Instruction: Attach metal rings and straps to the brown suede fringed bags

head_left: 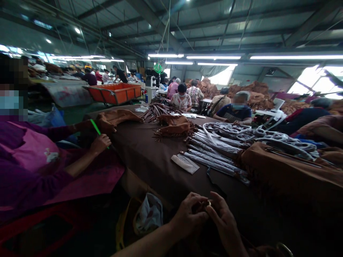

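Note:
My left hand [189, 214] and my right hand [223, 219] meet at the bottom centre, just over the near edge of a brown-covered table [150, 157]. Both have fingers curled and pinched together around a small dark piece with a metal ring [208, 203]. What the piece is I cannot make out. A dark strap [214, 184] lies on the table just beyond my hands.
Wrapped grey straps [214, 153] and brown leather bags [171, 125] lie across the table. A small clear packet [185, 163] sits mid-table. A person in purple [40, 167] at the left holds a green tool [95, 128]. A white plastic bag [148, 214] hangs near my left arm. Other workers sit beyond.

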`<state>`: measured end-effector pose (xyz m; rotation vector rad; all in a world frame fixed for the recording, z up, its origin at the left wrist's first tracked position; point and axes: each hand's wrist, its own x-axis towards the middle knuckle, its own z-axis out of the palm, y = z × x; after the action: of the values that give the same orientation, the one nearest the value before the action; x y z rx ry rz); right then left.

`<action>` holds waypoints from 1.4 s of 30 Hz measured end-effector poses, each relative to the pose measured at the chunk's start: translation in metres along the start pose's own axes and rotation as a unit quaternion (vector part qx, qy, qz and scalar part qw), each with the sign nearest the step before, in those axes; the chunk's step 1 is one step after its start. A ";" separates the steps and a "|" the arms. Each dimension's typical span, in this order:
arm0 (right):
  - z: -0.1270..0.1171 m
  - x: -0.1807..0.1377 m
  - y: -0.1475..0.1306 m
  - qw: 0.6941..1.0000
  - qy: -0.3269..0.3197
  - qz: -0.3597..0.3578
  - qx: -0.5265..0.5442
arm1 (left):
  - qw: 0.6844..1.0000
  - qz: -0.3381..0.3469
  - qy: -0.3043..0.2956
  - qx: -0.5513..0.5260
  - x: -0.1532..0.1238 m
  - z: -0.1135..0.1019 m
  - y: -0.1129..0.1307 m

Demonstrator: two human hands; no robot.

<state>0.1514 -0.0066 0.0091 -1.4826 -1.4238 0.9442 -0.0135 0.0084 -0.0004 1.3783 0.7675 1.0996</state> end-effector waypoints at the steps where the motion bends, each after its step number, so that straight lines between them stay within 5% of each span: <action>1: -0.002 0.001 0.000 1.000 -0.014 0.002 0.009 | 1.000 -0.004 0.003 -0.001 0.001 0.001 0.000; 10: -0.019 0.001 -0.023 0.990 -0.057 -0.028 -0.123 | 0.997 -0.061 -0.037 0.000 0.010 0.000 0.002; 19: -0.017 -0.004 -0.030 0.987 -0.096 -0.069 -0.111 | 0.993 -0.054 -0.092 -0.055 0.010 -0.005 -0.001; 34: -0.021 0.003 -0.030 0.990 -0.103 -0.043 -0.090 | 0.994 0.022 -0.036 0.100 0.010 -0.001 0.005; 38: -0.031 0.024 -0.039 0.973 -0.116 -0.028 -0.199 | 0.996 0.009 -0.033 0.087 0.010 -0.003 0.005; 42: -0.034 0.084 -0.052 0.933 -0.073 -0.090 -0.342 | 0.996 0.017 -0.029 0.089 0.010 -0.006 0.004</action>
<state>0.1702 0.0741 0.0729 -1.7457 -2.0958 0.4577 -0.0165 0.0196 0.0045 1.5705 0.8176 1.0321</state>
